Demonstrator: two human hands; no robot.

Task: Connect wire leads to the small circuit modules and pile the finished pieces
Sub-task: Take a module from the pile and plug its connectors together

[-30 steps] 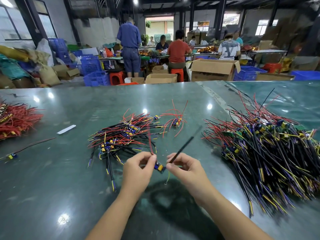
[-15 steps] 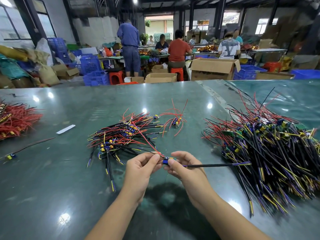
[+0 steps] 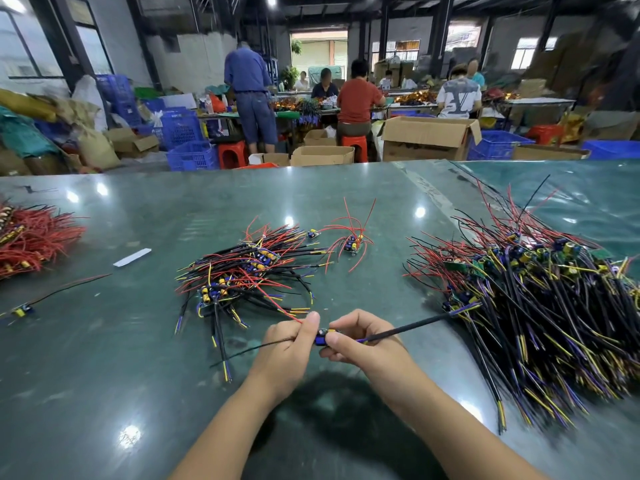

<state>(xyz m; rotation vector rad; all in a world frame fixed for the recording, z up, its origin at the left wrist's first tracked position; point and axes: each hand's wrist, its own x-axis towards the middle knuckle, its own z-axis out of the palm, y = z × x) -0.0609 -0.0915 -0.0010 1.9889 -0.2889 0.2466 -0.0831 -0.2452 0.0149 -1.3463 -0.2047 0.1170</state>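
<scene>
Wire piles [image 3: 540, 306] flanking hands [image 3: 320, 341], module [image 3: 321, 336] pinched

- counter [image 3: 138, 358]: glossy dark green
- circuit module [image 3: 322, 337]: blue with yellow
- middle pile [image 3: 242, 271]: black, red, yellow and purple-blue wires
- right heap [image 3: 554, 306]: mostly black leads, yellow and purple tips
- left heap [image 3: 31, 237]: red wires
- stools [image 3: 230, 154]: red-orange
- crates [image 3: 188, 155]: blue

Black lead [image 3: 408, 328] swung from upright to pointing right; hands [image 3: 323, 336] closed together.
</scene>
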